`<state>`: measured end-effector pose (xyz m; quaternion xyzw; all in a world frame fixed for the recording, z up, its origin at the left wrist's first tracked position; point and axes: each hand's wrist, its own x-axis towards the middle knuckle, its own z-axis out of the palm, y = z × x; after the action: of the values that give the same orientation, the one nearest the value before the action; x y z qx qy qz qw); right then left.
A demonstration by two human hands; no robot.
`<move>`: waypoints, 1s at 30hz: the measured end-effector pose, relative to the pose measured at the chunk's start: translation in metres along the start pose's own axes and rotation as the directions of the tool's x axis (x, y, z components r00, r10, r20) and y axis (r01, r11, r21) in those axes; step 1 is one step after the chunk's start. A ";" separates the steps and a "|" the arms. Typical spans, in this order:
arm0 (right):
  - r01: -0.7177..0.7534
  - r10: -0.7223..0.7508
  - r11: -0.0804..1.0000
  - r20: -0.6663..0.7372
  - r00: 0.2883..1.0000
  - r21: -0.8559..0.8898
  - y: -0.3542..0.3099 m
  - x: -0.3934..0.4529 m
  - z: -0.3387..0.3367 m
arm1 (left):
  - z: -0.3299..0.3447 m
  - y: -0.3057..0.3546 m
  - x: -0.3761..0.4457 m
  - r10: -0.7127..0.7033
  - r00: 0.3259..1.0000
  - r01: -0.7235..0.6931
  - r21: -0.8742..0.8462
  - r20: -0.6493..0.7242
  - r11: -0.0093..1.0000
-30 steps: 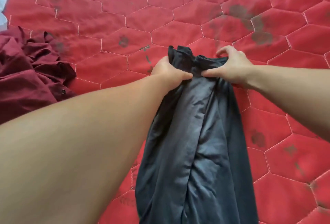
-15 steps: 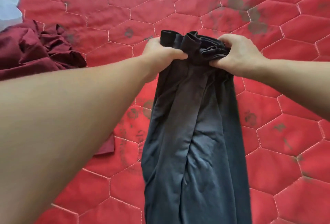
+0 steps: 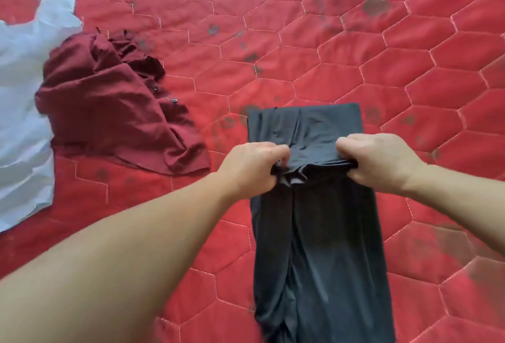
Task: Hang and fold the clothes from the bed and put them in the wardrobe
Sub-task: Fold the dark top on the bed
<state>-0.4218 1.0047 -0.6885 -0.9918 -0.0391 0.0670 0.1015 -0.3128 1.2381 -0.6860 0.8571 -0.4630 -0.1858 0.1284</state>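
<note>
Leftmost, white garment (image 3: 23, 102) flat on bed (image 3: 314, 50), maroon shirt (image 3: 114, 113) crumpled just beside it, overlapping its edge; then left hand (image 3: 252, 169) and right hand (image 3: 378, 163), a little apart, both gripping bunched edge of dark grey garment (image 3: 319, 247), its far end lying on bed

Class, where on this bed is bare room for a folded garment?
Bare quilt lies right of the dark garment and beyond it. Crowded at left: maroon shirt overlapping the white garment.
</note>
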 end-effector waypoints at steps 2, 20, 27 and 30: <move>-0.021 0.022 0.999 0.047 0.999 -0.024 -0.015 -0.016 0.016 | 0.009 0.008 -0.013 -0.006 0.996 -0.002 0.094 0.091 0.996; -0.218 0.289 0.932 0.230 0.930 -0.290 -0.056 -0.093 0.066 | 0.074 0.068 -0.066 -0.170 0.944 0.138 0.128 0.284 0.982; -0.134 0.171 0.972 0.190 0.967 -0.193 -0.089 -0.151 0.083 | 0.113 0.078 -0.141 -0.136 0.965 0.091 0.196 0.225 0.976; -0.075 0.112 0.985 0.240 0.964 -0.158 -0.103 -0.202 0.096 | 0.133 0.075 -0.188 -0.248 0.949 0.214 0.179 0.193 0.960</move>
<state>-0.6411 1.1062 -0.7352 -0.9812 -0.0092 0.1919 0.0190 -0.5214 1.3493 -0.7388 0.8880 -0.3833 -0.2537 -0.0118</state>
